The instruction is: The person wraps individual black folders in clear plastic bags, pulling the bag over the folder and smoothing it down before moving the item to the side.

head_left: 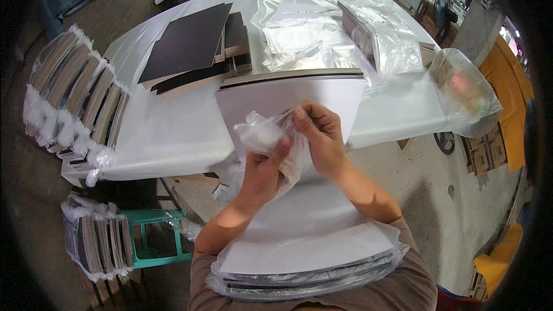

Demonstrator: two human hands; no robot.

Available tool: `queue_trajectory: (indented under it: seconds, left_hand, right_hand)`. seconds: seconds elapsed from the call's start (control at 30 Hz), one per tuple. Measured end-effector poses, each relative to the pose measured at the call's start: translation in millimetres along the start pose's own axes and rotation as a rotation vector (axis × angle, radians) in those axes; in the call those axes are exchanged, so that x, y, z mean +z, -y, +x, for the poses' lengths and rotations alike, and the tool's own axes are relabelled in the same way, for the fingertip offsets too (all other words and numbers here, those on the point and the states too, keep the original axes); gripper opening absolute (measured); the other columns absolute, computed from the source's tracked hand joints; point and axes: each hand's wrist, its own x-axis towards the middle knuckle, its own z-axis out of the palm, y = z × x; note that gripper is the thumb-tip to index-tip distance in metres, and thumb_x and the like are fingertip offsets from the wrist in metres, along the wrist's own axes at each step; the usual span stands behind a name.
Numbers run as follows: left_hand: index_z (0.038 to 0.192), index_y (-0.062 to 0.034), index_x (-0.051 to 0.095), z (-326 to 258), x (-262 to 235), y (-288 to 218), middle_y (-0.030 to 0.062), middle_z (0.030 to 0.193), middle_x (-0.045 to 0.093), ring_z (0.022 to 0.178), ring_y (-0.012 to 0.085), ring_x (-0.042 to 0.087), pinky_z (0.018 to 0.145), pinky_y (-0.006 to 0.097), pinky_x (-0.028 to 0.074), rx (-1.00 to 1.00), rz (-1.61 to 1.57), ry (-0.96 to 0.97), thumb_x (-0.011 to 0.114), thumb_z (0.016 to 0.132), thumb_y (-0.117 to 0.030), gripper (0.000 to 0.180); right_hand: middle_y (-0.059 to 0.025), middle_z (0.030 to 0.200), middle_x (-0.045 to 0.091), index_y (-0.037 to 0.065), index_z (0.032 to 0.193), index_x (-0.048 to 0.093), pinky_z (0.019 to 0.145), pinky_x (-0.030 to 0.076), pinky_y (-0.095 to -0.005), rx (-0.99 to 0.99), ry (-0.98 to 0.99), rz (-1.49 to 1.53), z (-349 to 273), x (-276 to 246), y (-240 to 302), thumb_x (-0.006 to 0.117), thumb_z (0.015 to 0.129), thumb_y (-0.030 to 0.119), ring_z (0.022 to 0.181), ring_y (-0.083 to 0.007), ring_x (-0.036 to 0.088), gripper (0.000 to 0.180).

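Both hands hold the crumpled open end of a clear plastic bag (262,132) over a stack of flat white-faced boards (299,236). My left hand (262,170) grips the bag's bunched edge from below. Just to the right, my right hand (319,138) pinches the bag's upper edge. The stack runs from my lap up onto the table edge, and its near end sits inside the clear plastic. The far end (288,95) of the stack is bare white with dark layers at its top edge.
The table wears a white plastic cover (173,132). On it lie black boards (190,46), loose clear bags (305,40) and a bagged bundle (386,40). Wrapped stacks (75,92) stand at left, more (98,236) by a green stool (155,236). A bulging clear bag (466,92) hangs right.
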Motion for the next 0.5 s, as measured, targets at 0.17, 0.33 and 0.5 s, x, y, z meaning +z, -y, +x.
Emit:
queue_trajectory:
  seconds: [0.17, 0.33, 0.5]
  left_hand:
    - [0.099, -0.0036, 0.052, 8.4, -11.0, 13.2, 0.0050, 0.092, 0.056, 0.083, 0.0144, 0.055, 0.073, 0.029, 0.047, 0.040, -0.204, -0.053, 0.056, 0.081, -0.012, 0.021]
    - [0.097, -0.0053, 0.053, 9.0, -21.5, 20.1, 0.0032, 0.084, 0.055, 0.072, 0.0115, 0.053, 0.060, 0.023, 0.043, 0.343, 0.323, -0.063, 0.053, 0.084, -0.021, 0.021]
    - [0.089, -0.0109, 0.049, 8.1, -68.5, -31.7, -0.0053, 0.058, 0.035, 0.047, 0.0040, 0.031, 0.040, 0.018, 0.022, 0.351, -0.041, -0.383, 0.045, 0.086, -0.038, 0.027]
  right_hand:
    - [0.0022, 0.064, 0.051, 0.002, 0.074, 0.054, 0.052, 0.033, -0.0163, -0.102, -0.108, -0.250, 4.2, -16.7, -15.2, 0.056, 0.082, 0.018, 0.059, -0.0019, 0.041, 0.018]
    - [0.0005, 0.064, 0.056, 0.003, 0.073, 0.057, 0.043, 0.033, -0.0167, 0.099, -0.038, 0.047, 7.2, -16.4, 3.6, 0.064, 0.074, 0.011, 0.053, -0.0027, 0.045, 0.011]
    - [0.0015, 0.064, 0.056, 0.003, 0.079, 0.060, 0.047, 0.036, -0.0165, -0.147, -0.363, 0.038, 15.2, -75.3, 25.4, 0.068, 0.068, 0.004, 0.054, -0.0034, 0.047, 0.014]
